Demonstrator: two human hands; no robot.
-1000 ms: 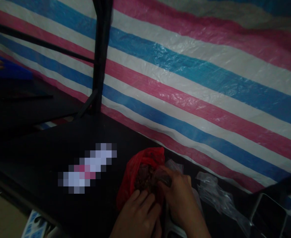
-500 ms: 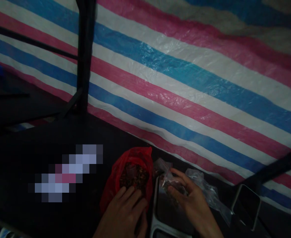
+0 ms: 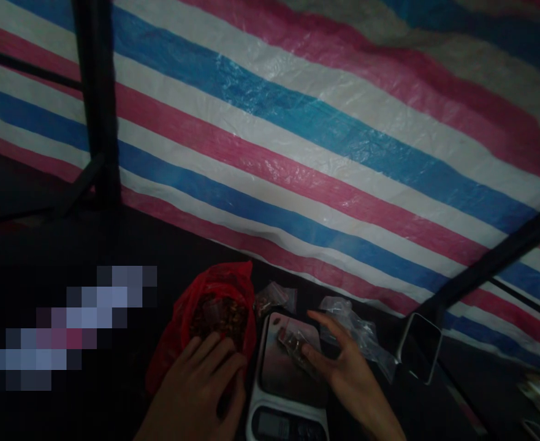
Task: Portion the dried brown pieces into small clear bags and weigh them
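Dimly lit striped plastic sheet (image 3: 274, 153) behind blk tbl (image 3: 182, 248) & dk post (image 3: 99, 92)

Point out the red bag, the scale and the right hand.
Red bag (image 3: 174, 343): head view, left side wall.
Scale (image 3: 273, 362): head view, bare part of its plate.
Right hand (image 3: 347, 365): head view, middle of the hand.

Fingers (image 3: 208, 352) at red bag (image 3: 179, 327), packet (image 3: 294, 348) over scale (image 3: 282, 380)

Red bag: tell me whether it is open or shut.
Open: the red bag has its mouth spread, with brown pieces visible inside.
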